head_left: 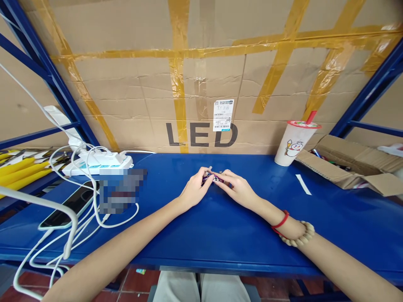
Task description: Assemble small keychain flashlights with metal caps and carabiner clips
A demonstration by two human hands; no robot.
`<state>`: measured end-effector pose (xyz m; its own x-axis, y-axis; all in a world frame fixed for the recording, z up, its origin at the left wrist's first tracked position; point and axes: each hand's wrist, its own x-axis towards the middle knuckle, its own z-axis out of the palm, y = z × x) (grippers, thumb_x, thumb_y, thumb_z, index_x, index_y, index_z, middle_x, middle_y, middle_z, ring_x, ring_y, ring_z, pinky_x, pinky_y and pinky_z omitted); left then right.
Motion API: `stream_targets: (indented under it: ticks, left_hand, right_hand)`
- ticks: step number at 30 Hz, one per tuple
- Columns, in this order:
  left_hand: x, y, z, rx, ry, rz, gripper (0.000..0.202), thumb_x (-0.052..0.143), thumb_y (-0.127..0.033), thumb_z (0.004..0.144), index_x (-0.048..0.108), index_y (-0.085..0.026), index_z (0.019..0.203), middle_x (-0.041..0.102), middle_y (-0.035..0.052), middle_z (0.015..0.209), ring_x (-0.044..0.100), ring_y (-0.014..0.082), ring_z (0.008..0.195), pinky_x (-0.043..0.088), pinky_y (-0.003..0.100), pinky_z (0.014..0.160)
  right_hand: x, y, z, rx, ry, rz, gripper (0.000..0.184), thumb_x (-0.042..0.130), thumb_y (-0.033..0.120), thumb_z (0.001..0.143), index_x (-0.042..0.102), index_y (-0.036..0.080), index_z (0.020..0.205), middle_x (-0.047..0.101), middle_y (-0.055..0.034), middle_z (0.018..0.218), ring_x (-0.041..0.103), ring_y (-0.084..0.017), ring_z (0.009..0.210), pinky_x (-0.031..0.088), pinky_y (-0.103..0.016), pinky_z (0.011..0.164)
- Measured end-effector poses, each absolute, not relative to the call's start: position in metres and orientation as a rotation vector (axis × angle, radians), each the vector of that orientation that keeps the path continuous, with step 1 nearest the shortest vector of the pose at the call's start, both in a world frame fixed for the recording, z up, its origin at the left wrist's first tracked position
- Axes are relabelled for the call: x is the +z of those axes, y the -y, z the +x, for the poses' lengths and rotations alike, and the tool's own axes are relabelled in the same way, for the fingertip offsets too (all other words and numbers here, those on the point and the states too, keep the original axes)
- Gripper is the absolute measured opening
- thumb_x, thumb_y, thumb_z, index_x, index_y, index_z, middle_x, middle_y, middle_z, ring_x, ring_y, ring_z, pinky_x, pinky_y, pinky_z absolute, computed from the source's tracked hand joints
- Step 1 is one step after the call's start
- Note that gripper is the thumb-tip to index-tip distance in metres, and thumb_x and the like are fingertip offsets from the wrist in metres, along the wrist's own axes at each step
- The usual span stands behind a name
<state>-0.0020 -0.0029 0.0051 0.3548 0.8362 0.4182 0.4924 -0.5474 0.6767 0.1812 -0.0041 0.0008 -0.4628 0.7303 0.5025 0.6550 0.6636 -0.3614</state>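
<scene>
Both my hands meet at the middle of the blue table (201, 226). My left hand (194, 188) and my right hand (236, 187) pinch the two ends of one small dark purple object (213, 178) with a pale tip sticking up. It is too small to name. My fingers are closed round it, and both wrists rest on the tabletop. A red cord and a bead bracelet (296, 235) circle my right wrist.
A white power strip (97, 162) with plugs and white cables lies at the left, beside a phone (67, 206). A lidded paper cup with a red straw (294, 143) stands at the right, next to an open cardboard box (346, 165). A taped cardboard wall marked LED stands behind.
</scene>
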Motion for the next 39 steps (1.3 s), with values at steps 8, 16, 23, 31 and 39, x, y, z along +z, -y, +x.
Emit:
stream_targets:
  ticks: [8,16,23,31,39]
  left_hand:
    - [0.0064,0.0024,-0.0040,0.813,-1.308,2.489,0.030,0.030,-0.032,0.093,0.057,-0.019,0.085,0.065,0.0042,0.093,0.061,0.0185,0.081,0.046,0.026,0.068]
    - [0.0072,0.0026,-0.0040,0.732,-1.281,2.556,0.028,0.034,-0.031,0.092,0.058,-0.019,0.086,0.066,0.0039,0.090,0.062,0.0189,0.080,0.046,0.026,0.068]
    - [0.0064,0.0031,-0.0038,0.762,-1.235,2.537,0.027,0.034,-0.033,0.093,0.056,-0.020,0.084,0.066,0.0030,0.088,0.062,0.0190,0.080,0.046,0.027,0.069]
    - [0.0073,0.0049,-0.0016,0.784,-1.263,2.428,0.025,0.034,-0.037,0.092,0.048,-0.025,0.109,0.057,0.0032,0.119,0.062,0.0207,0.092,0.048,0.031,0.078]
    - [0.0045,0.0037,-0.0024,0.767,-1.242,2.522,0.026,0.035,-0.035,0.091,0.051,-0.025,0.109,0.049,0.0043,0.129,0.064,0.0199,0.089,0.048,0.031,0.080]
  right_hand:
    - [0.0054,0.0094,0.1792,0.072,2.415,-1.048,0.031,0.037,0.039,0.091,0.060,0.022,0.103,0.061,-0.0049,0.088,0.058,-0.016,0.079,0.044,-0.024,0.062]
    - [0.0064,0.0083,0.1795,0.171,2.466,-0.982,0.028,0.037,0.034,0.091,0.055,0.019,0.077,0.057,-0.0032,0.072,0.053,-0.014,0.066,0.039,-0.024,0.060]
    - [0.0057,0.0072,0.1775,0.176,2.381,-0.975,0.030,0.037,0.029,0.091,0.058,0.017,0.074,0.055,-0.0030,0.069,0.050,-0.014,0.064,0.039,-0.024,0.060]
    - [0.0047,0.0032,0.1832,0.150,2.147,-1.080,0.031,0.036,0.035,0.091,0.061,0.017,0.095,0.058,-0.0048,0.076,0.053,-0.015,0.068,0.044,-0.026,0.066]
    - [0.0075,0.0067,0.1809,0.161,2.062,-1.099,0.036,0.032,0.039,0.092,0.061,0.017,0.096,0.053,-0.0040,0.072,0.051,-0.014,0.063,0.043,-0.026,0.061]
